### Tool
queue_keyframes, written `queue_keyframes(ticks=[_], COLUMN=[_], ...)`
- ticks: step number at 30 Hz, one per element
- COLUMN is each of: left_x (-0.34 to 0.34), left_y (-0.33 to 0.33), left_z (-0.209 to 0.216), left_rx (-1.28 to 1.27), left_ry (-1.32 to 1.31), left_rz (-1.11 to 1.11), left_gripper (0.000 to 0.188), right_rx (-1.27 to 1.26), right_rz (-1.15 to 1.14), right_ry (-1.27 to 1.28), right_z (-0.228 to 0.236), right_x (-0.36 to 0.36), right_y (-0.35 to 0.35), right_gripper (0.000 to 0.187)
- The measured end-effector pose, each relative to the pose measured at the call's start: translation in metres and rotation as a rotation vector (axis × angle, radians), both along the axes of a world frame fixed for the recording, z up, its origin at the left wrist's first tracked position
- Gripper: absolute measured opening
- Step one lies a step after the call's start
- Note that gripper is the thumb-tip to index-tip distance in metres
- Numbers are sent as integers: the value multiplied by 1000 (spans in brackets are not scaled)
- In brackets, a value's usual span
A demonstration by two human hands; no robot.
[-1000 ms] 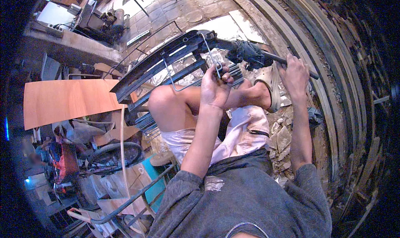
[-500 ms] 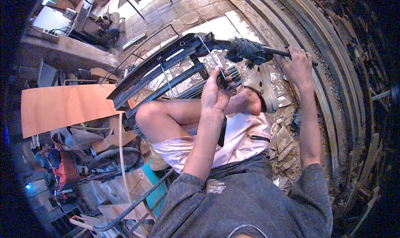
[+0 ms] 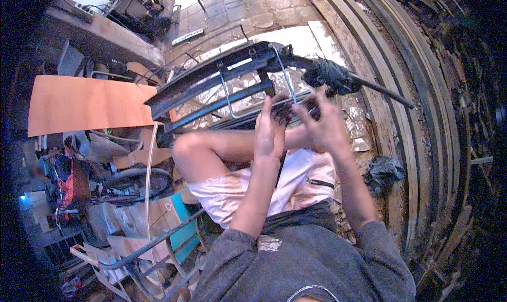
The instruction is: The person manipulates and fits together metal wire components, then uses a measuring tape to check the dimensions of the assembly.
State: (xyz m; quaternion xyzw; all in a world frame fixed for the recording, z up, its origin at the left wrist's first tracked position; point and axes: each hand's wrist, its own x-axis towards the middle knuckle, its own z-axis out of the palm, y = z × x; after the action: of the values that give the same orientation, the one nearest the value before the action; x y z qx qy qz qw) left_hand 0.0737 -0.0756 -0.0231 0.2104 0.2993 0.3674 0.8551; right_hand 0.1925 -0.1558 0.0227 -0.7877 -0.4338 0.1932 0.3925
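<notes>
Two bare hands, the left hand (image 3: 270,132) curled, the right hand (image 3: 326,126) with fingers parted, are held at the near end of a thin bent silver metal rod (image 3: 284,73), perhaps for steadying; clamping cannot be told. Far end is seemingly borne by a long black metal frame (image 3: 203,73).

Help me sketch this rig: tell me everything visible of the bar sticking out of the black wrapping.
The bar is slim, straight, apparently round and dark, metal by its look. One end disappears into the black wrapping; it slants down rightward to a free end, seen against the long beams. The left hand and right hand are clear of it.
</notes>
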Motion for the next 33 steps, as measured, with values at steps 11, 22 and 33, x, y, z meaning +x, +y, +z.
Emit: queue_keyframes(ticks=[11,22,33], left_x=[-62,-63,-71], left_y=[40,41,47], left_z=[-2,9,8], left_rx=[-133,-186,-54], left_ry=[-247,-187,-133], left_rz=[191,202,126], left_gripper=[32,28,22], right_rx=[85,54,253], right_rz=[-53,-113,-262], right_ry=[25,68,168], right_z=[-29,-24,-49], right_x=[-17,-22,-32], right_y=[13,17,29], right_gripper=[26,25,23])
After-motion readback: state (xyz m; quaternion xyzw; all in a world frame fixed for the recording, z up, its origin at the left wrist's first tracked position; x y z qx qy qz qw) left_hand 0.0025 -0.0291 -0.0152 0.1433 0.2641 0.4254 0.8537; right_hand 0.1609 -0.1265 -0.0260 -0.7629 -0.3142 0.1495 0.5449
